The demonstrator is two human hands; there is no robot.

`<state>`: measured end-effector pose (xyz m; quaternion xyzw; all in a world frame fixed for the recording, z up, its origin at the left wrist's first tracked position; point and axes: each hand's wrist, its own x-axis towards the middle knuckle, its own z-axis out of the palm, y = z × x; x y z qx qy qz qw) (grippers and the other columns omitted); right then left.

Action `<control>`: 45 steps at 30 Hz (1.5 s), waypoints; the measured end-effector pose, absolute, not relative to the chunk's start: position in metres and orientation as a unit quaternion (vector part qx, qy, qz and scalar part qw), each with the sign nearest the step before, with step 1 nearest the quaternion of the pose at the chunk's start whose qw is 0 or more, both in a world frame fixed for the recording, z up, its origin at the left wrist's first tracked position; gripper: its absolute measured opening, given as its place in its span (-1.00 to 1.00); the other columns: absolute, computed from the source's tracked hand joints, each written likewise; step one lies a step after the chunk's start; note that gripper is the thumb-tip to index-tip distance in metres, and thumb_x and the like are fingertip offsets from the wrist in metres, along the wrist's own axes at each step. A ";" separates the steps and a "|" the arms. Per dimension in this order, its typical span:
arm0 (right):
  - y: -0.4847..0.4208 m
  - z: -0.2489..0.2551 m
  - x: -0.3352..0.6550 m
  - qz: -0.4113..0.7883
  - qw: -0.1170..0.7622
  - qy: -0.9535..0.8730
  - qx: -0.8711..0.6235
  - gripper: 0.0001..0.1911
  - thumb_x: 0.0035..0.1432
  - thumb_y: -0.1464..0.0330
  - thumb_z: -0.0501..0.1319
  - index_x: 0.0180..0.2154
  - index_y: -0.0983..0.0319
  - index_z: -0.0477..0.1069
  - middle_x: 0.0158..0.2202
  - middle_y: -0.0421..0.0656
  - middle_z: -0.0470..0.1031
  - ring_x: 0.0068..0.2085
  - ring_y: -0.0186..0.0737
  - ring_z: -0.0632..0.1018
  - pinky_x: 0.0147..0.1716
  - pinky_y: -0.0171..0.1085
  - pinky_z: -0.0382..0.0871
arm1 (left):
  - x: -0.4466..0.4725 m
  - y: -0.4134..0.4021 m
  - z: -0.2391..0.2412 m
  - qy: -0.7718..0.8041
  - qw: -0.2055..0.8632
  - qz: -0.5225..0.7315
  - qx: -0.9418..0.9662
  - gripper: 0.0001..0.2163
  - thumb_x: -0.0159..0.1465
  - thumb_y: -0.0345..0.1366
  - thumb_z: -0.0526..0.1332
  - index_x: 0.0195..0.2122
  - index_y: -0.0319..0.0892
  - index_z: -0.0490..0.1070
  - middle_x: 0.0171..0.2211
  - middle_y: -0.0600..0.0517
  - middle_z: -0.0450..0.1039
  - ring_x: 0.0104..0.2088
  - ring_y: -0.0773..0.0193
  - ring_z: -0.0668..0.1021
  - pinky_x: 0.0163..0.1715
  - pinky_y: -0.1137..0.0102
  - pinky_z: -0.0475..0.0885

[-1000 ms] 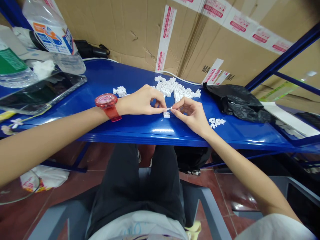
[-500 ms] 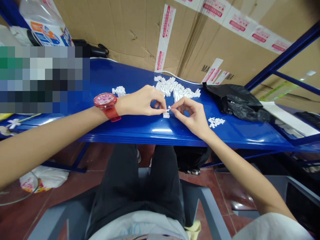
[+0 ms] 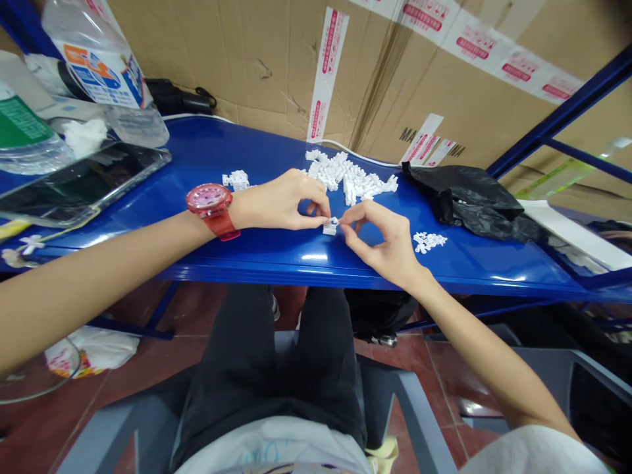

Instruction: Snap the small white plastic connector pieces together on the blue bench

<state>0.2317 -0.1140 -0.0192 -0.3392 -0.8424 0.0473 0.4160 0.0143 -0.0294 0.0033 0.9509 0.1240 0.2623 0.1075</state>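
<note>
We find both hands meeting on one small white part (image 3: 330, 226), held just above the front edge of the blue table (image 3: 276, 257). The left hand (image 3: 279, 201) pinches it between thumb and forefinger. The right hand (image 3: 382, 237) pinches the same part from the other side, its remaining fingers curled. The piece is too small for us to tell its form.

A red watch (image 3: 210, 201) sits on the left wrist. Behind the hands lies a pile of white parts (image 3: 348, 176). A smaller cluster (image 3: 236, 179) lies to the left and a loose scatter (image 3: 427, 241) to the right. A black bag (image 3: 474, 201) lies near the scatter. A phone (image 3: 74, 187) and a plastic bottle (image 3: 96, 59) occupy the far left. Cardboard boxes (image 3: 276, 59) stand against the table's back.
</note>
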 end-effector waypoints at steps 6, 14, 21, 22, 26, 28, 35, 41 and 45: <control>-0.116 -0.018 0.229 0.020 0.345 -0.877 -0.334 -0.88 0.33 0.48 0.10 -0.26 0.23 0.39 -0.30 -0.11 0.51 -0.29 -0.24 0.49 -0.26 -0.24 0.41 | 0.014 -0.030 0.004 0.114 0.078 0.248 0.959 -0.75 0.35 -0.20 0.15 -0.32 -0.17 0.59 -0.38 0.03 0.53 -0.36 0.35 0.53 -0.26 0.46 0.36; -0.116 -0.019 0.228 0.014 0.330 -0.887 -0.323 -0.85 0.36 0.47 0.06 -0.26 0.22 0.37 -0.28 -0.08 0.47 -0.26 -0.22 0.48 -0.22 -0.22 0.41 | 0.015 -0.028 0.002 0.097 -0.042 0.212 0.971 -0.79 0.36 -0.26 0.14 -0.28 -0.14 0.58 -0.30 0.01 0.54 -0.28 0.29 0.55 -0.19 0.39 0.37; -0.116 -0.019 0.226 -0.047 0.328 -0.885 -0.329 -0.84 0.36 0.47 0.07 -0.29 0.21 0.35 -0.32 -0.11 0.45 -0.27 -0.18 0.41 -0.21 -0.17 0.38 | 0.017 -0.040 0.006 0.088 -0.186 0.160 0.965 -0.77 0.37 -0.36 0.11 -0.39 -0.17 0.50 -0.35 0.00 0.49 -0.22 0.23 0.53 -0.07 0.31 0.34; -0.116 -0.019 0.226 -0.046 0.326 -0.885 -0.329 -0.84 0.36 0.47 0.06 -0.29 0.21 0.35 -0.33 -0.11 0.44 -0.28 -0.19 0.40 -0.21 -0.18 0.38 | 0.017 -0.042 0.007 0.088 -0.196 0.156 0.964 -0.78 0.37 -0.38 0.10 -0.39 -0.17 0.50 -0.35 0.01 0.48 -0.21 0.23 0.53 -0.06 0.31 0.34; -0.118 -0.019 0.226 -0.023 0.319 -0.888 -0.331 -0.81 0.38 0.48 0.03 -0.28 0.21 0.36 -0.29 -0.10 0.41 -0.29 -0.22 0.44 -0.24 -0.23 0.39 | 0.015 -0.045 0.007 0.084 -0.209 0.157 0.962 -0.80 0.35 -0.44 0.11 -0.37 -0.17 0.49 -0.34 0.02 0.49 -0.19 0.24 0.53 -0.03 0.31 0.32; -0.120 -0.020 0.226 -0.028 0.314 -0.886 -0.338 -0.80 0.39 0.47 0.02 -0.28 0.21 0.36 -0.29 -0.10 0.40 -0.31 -0.24 0.44 -0.26 -0.24 0.39 | 0.014 -0.043 0.006 0.082 -0.192 0.171 0.963 -0.80 0.36 -0.44 0.11 -0.35 -0.16 0.50 -0.32 0.02 0.50 -0.19 0.25 0.53 -0.02 0.32 0.31; -0.122 -0.019 0.227 -0.035 0.308 -0.888 -0.339 -0.80 0.40 0.45 0.02 -0.28 0.21 0.35 -0.32 -0.10 0.37 -0.35 -0.24 0.42 -0.29 -0.24 0.38 | 0.014 -0.035 0.001 0.094 -0.123 0.194 0.969 -0.78 0.40 -0.37 0.10 -0.31 -0.13 0.53 -0.27 -0.02 0.52 -0.22 0.24 0.52 -0.09 0.32 0.30; -0.121 -0.020 0.227 -0.032 0.309 -0.887 -0.341 -0.81 0.40 0.45 0.02 -0.28 0.21 0.34 -0.31 -0.10 0.39 -0.33 -0.23 0.42 -0.28 -0.24 0.38 | 0.016 -0.040 0.003 0.104 -0.175 0.171 0.964 -0.77 0.41 -0.40 0.07 -0.26 -0.15 0.53 -0.25 -0.06 0.52 -0.21 0.22 0.50 -0.09 0.31 0.29; -0.121 -0.021 0.228 -0.033 0.311 -0.887 -0.340 -0.81 0.40 0.45 0.02 -0.27 0.21 0.34 -0.31 -0.09 0.40 -0.33 -0.23 0.43 -0.27 -0.24 0.39 | 0.016 -0.040 0.003 0.099 -0.200 0.161 0.961 -0.76 0.42 -0.39 0.06 -0.28 -0.16 0.53 -0.26 -0.05 0.51 -0.23 0.22 0.49 -0.11 0.32 0.28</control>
